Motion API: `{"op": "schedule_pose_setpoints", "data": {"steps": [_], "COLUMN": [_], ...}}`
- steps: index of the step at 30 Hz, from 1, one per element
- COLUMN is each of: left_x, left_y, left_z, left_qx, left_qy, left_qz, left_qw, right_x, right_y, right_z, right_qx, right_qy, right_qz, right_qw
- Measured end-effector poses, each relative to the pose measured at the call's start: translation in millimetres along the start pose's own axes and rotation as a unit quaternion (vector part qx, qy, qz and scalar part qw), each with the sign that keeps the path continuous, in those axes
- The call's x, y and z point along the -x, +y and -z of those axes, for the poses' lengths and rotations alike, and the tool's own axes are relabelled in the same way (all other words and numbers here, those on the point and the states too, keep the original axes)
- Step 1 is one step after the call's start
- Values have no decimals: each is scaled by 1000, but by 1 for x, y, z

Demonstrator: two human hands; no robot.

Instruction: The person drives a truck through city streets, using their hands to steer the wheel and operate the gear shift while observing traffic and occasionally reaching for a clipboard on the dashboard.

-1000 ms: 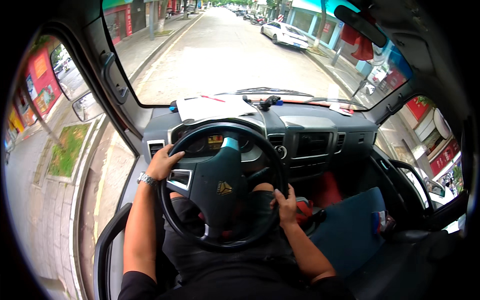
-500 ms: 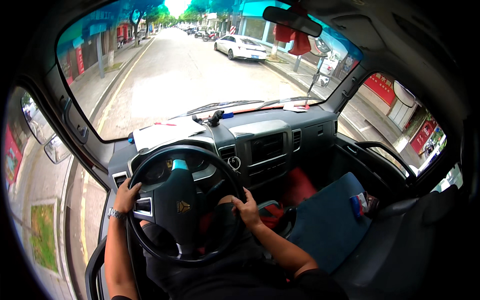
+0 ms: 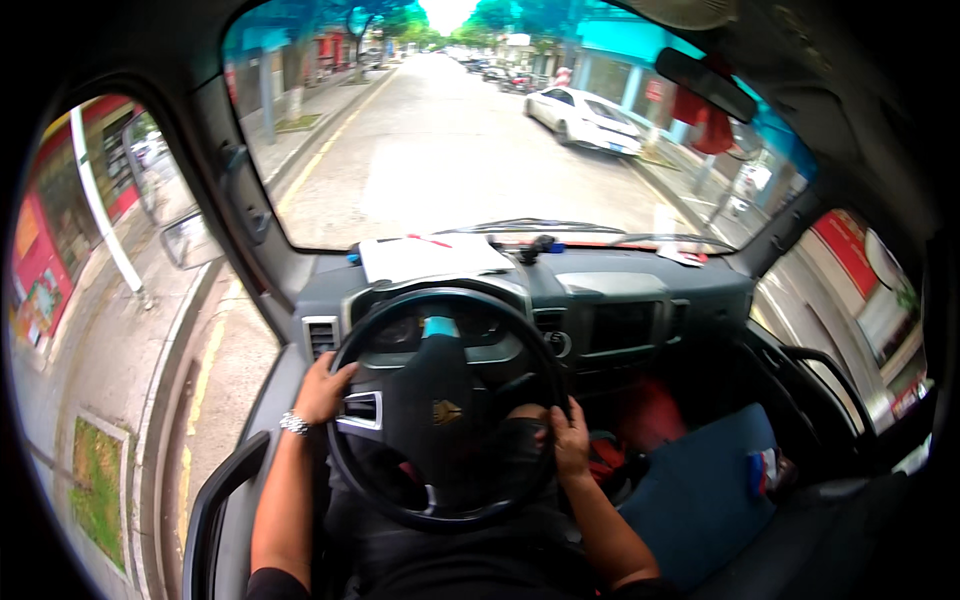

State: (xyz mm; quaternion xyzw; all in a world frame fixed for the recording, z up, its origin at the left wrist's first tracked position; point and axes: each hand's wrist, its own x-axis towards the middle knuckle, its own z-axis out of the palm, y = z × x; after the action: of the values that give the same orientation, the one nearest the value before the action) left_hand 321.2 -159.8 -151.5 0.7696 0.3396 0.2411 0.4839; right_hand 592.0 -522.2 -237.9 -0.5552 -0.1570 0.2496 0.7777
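Steering wheel (image 3: 440, 395) before the seated person (image 3: 450, 560), left hand (image 3: 322, 388) with silver wristband (image 3: 294, 423), fingers curled round its left side, white papers (image 3: 415, 260) up on the dashboard (image 3: 690, 272), right hand (image 3: 571, 440), fingers wrapped round its right side, blue seat (image 3: 700, 490) beyond

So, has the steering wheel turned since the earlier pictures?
Yes: the steering wheel has turned slightly counterclockwise. Against the dashboard, its upper spoke has swung a little left and now stands nearly upright.

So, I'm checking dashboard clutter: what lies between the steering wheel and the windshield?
The head view shows the instrument panel, then white papers with a red item on top.
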Motion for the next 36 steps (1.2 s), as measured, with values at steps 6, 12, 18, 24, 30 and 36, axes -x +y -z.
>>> {"op": "schedule_pose_setpoints", "data": {"steps": [6, 12, 18, 24, 30, 36], "left_x": [21, 29, 73, 140, 141, 22], "left_y": [-3, -30, -45, -59, -60, -45], "left_z": [6, -8, -29, -72, -69, 2], "left_qx": [-50, 9, 4, 88, 336, 119], "left_qy": [51, 87, 137, 234, 190, 147], "left_qz": [34, 16, 88, 92, 54, -7], "left_qw": [997, 996, 987, 964, 921, 982], "right_x": [29, 44, 91, 76, 26, -57], "right_y": [26, 57, 41, 78, 46, -5], "right_z": [-7, -5, -33, -21, -4, -17], "right_qx": [19, 21, 245, 127, 153, 116], "right_qy": [22, 99, 99, 189, 111, -41], "right_qz": [1, -19, 34, -4, 37, 47], "right_qw": [1000, 995, 964, 974, 981, 991]}}
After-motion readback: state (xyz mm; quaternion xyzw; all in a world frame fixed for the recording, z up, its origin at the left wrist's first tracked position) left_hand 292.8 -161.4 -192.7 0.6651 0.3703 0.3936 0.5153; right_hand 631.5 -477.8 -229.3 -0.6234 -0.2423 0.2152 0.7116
